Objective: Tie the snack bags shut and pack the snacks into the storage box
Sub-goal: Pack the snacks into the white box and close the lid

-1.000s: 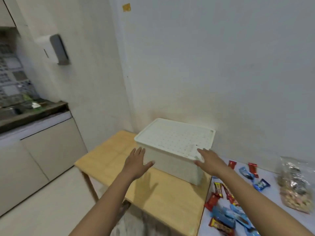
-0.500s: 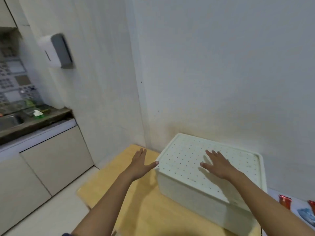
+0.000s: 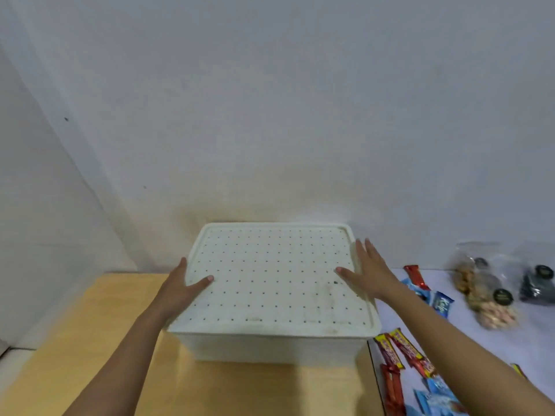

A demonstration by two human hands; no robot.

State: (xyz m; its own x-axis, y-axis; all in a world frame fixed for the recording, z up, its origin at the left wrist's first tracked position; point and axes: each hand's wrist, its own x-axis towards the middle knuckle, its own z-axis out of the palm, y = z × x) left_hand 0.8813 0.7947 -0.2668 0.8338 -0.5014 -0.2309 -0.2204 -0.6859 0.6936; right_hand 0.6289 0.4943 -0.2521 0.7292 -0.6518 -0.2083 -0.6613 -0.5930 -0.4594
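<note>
A white storage box (image 3: 270, 346) stands on the wooden table (image 3: 90, 340), its dotted lid (image 3: 270, 280) on. My left hand (image 3: 180, 289) lies against the lid's left edge, thumb on top. My right hand (image 3: 366, 274) lies along the right edge with straight fingers, thumb on the lid. Two clear snack bags lie to the right, one with nuts (image 3: 483, 292) and a darker one (image 3: 537, 283). Red and yellow bars (image 3: 402, 349) and blue packets (image 3: 435, 298) are scattered beside the box.
The box sits close to the white wall (image 3: 270, 115) behind it. The snacks lie on a white table surface (image 3: 480, 349) that joins the wooden table's right side. Bare wood shows left of the box and in front of it.
The view has swung onto the box from closer. My right hand slid from the lid's middle to its right edge. My left hand came in from the air onto the left edge.
</note>
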